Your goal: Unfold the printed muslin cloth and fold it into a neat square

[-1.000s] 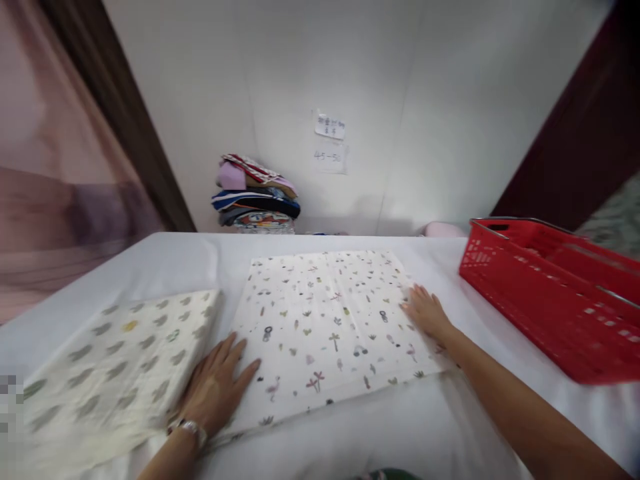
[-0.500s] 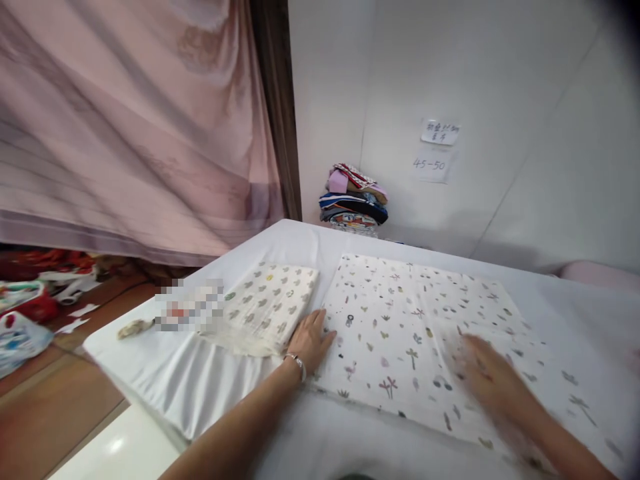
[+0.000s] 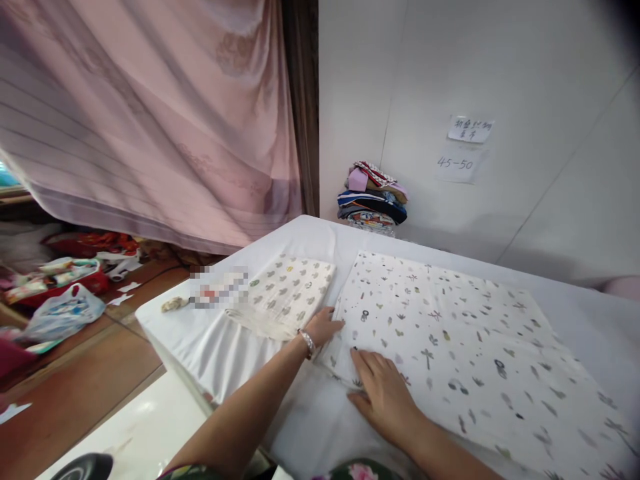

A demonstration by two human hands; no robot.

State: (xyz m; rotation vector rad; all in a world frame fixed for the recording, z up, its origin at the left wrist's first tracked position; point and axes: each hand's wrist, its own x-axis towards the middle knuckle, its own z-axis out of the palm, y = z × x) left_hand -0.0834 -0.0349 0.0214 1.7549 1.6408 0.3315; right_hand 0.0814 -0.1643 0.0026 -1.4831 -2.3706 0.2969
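A white cloth (image 3: 410,327) printed with small palms, rainbows and leaves lies spread over the table. At its left edge rests my left hand (image 3: 323,328), fingers stretched out and a bracelet on the wrist. My right hand (image 3: 383,390) lies on the cloth's near left corner area with its fingers extended, close to my left hand. Neither hand visibly grips anything. Left of my left hand is a folded white cloth (image 3: 290,290) with a grey cactus-like print, its near edge loose and rumpled.
The table (image 3: 585,307) has a white covering. A small brush-like item (image 3: 173,305) lies near its left edge beside a blurred patch. Beyond are a stack of folded fabrics (image 3: 373,197), a pink curtain (image 3: 200,133) and a wall. Bags (image 3: 65,313) sit on the floor.
My right hand has swept left across the printed cloth, from its right part to near my left hand. The camera view has turned slightly left.
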